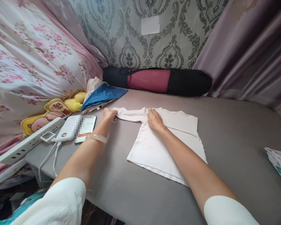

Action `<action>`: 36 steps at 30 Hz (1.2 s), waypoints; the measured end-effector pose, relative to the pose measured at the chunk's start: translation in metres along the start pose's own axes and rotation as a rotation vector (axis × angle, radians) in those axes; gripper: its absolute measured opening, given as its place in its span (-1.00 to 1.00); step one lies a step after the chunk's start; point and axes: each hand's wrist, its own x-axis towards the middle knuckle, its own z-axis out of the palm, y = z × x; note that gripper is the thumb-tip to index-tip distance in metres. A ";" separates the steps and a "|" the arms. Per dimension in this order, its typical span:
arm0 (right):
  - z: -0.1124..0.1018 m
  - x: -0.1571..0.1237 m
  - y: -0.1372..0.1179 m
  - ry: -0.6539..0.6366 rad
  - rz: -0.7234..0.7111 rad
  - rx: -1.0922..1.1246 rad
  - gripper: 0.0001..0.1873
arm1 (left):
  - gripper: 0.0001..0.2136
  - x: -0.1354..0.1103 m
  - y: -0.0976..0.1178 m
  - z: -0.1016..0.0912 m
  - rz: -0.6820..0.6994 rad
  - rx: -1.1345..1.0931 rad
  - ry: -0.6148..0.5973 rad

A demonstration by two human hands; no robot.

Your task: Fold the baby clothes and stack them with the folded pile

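just left of the left hand (110, 114), a smartphone (86, 128) with a blurred-out screen lies touching a white power bank (66, 128), whose white cable (53, 159) drops over the edge of the grey padded surface (231, 156). further left, a white power strip (30, 140) partly covers a yellow cartoon cushion (46, 120). beyond that hand sits a blue cloth (105, 97), half hiding pale fabric, and farther beyond both hands a black and red rolled bag (154, 80) lies along the wall. well right of the right hand (154, 120), a patterned cloth (279, 164) is cut off by the frame edge.

a white t-shirt (154, 150) lies folded flat under the right hand, its sleeve (128, 114) stretched out to the left hand. the right hand is open, pressing flat on the shirt. the left hand rests on the sleeve end, fingers bent over it; whether they pinch the cloth is hard to tell.
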 end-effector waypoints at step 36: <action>-0.007 0.002 0.006 -0.017 0.112 0.303 -0.42 | -0.89 -0.107 0.118 0.102 0.305 -0.317 -0.043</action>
